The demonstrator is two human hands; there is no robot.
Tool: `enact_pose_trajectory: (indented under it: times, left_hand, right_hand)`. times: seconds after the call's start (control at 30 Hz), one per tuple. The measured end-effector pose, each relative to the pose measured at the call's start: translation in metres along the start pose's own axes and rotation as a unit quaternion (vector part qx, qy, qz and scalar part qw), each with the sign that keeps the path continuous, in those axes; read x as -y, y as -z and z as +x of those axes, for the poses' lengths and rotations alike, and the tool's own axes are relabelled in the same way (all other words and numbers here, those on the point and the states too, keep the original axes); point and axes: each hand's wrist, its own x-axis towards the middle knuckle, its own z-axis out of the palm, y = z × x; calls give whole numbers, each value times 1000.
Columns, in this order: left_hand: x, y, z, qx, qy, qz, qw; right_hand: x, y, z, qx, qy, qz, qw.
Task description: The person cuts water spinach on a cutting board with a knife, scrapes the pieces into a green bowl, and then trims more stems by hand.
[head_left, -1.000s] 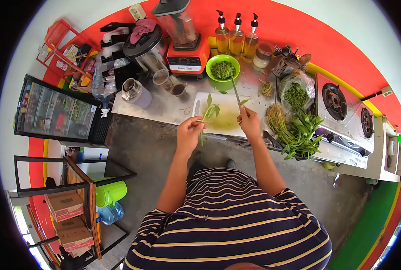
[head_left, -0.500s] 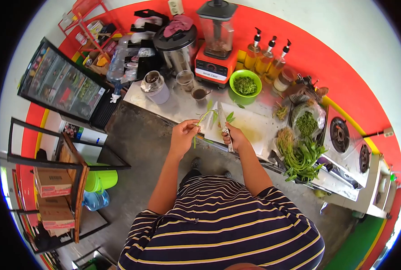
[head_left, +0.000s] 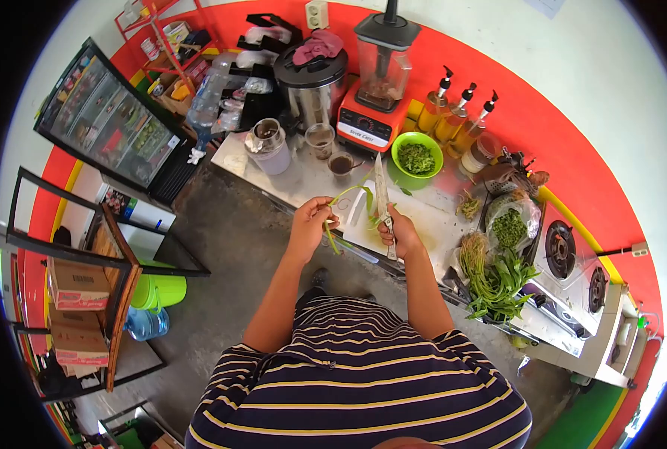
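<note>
My left hand (head_left: pixel 311 224) pinches a thin green leafy stalk (head_left: pixel 333 242) that bends up and over toward the knife. In my right hand (head_left: pixel 403 233) is a kitchen knife (head_left: pixel 381 183), its blade pointing away from me and tilted slightly up to the left. Both hands are at the counter's front edge, over the near side of a white cutting board (head_left: pixel 431 222). A leaf of the stalk hangs beside the blade. Beyond the board, a green bowl (head_left: pixel 396 163) contains chopped greens (head_left: pixel 416 158).
To the right lie a bunch of leafy stalks (head_left: pixel 500 277) and a plastic bag of greens (head_left: pixel 510 227), beside a gas stove (head_left: pixel 579 258). Behind stand a red blender (head_left: pixel 367 123) and several pump bottles (head_left: pixel 450 116). Cups (head_left: pixel 341 165) and a steel pot (head_left: pixel 315 97) are at left.
The knife has turned more upright, its tip now farther from me near the bowl. The stalk's lower end has swung right. The whole view has shifted slightly.
</note>
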Motion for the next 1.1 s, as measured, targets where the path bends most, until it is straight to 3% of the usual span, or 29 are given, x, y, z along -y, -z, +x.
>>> enact_pose_trajectory:
  times: [0.07,0.13,0.17,0.23,0.37,0.5,0.53,0.57,0.67,0.83,1.1]
  left_hand:
    - [-2,-12,8,23,-7,-19,1000]
    - [-6,-26,16,49,-12,-37,998]
    - [-9,-33,19,68,-10,-32,997]
    - [-16,-51,23,100,-10,-25,995]
    - [-28,-84,29,152,-32,24,988]
    - [-33,-106,33,213,-66,43,974]
    - [-36,-111,31,219,-111,61,968]
    - [-38,-115,31,222,-156,77,959]
    - [-34,-115,37,248,-183,83,948]
    - [-33,-122,32,275,-158,65,946]
    - [-39,-122,25,303,-146,61,940]
  right_hand:
    - [14,-10,-23,-18,53,-25,998]
    - [24,-17,-48,-54,183,-23,981]
    - [28,-18,-60,-61,193,-18,979]
    - [36,-19,-82,-89,306,-50,946]
    - [44,-26,-129,-92,376,-126,913]
    - [43,-21,-153,-75,391,-102,912]
    - [43,-19,-157,-70,393,-103,911]
    - [42,-20,-162,-77,398,-99,909]
    - [43,-25,-173,-121,420,-141,888]
    - [40,-37,-165,-145,475,-220,839]
    - [40,-49,-153,-150,466,-217,845]
